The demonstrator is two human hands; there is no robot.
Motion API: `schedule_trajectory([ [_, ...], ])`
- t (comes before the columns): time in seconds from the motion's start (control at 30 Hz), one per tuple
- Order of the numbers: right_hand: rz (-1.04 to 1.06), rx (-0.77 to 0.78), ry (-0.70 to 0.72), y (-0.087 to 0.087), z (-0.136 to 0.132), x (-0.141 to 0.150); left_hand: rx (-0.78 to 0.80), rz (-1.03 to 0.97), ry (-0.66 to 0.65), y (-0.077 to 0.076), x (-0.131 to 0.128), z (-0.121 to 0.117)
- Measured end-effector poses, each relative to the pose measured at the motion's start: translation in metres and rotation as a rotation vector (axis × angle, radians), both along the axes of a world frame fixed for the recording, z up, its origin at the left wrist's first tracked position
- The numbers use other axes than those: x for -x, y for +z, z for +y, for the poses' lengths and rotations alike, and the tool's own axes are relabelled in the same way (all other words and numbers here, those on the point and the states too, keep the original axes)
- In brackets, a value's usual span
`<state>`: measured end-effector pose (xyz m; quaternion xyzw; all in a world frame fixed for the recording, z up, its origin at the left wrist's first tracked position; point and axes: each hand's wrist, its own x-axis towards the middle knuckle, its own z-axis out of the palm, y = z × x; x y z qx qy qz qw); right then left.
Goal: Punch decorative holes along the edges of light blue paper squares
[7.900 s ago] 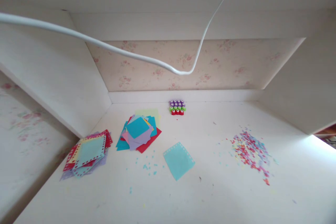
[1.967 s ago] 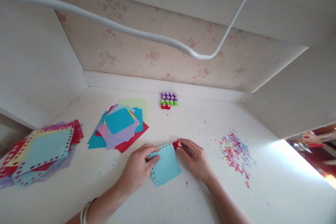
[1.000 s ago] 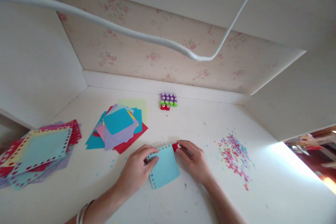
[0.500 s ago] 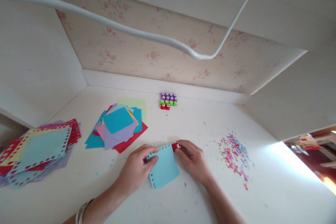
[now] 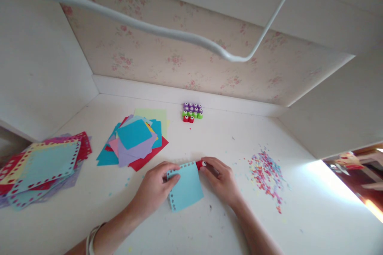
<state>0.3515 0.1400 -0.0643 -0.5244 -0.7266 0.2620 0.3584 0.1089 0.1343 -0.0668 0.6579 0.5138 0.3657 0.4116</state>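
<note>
My left hand (image 5: 154,185), nearly closed, pinches the far-left corner of a pale blue sheet (image 5: 187,185) between thumb and fingers; the sheet is between my hands, over the desk (image 5: 143,231). My right hand (image 5: 221,177), thumb and forefinger drawn together, grips a small red punch (image 5: 199,165) at the sheet's far-right corner. Seconds ago the sheet lay loose and the block of punches (image 5: 192,110) beyond my hands had three red ones; now it has two, so tool and paper seem brought together for work, with holes lining two edges
</note>
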Motion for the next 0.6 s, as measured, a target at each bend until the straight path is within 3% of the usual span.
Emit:
schedule_trajectory([
  [0.6,-0.005,0.017,0.000,-0.0014,-0.0010,-0.0010,-0.009,0.037,-0.007,0.0016,0.0006,-0.0002],
])
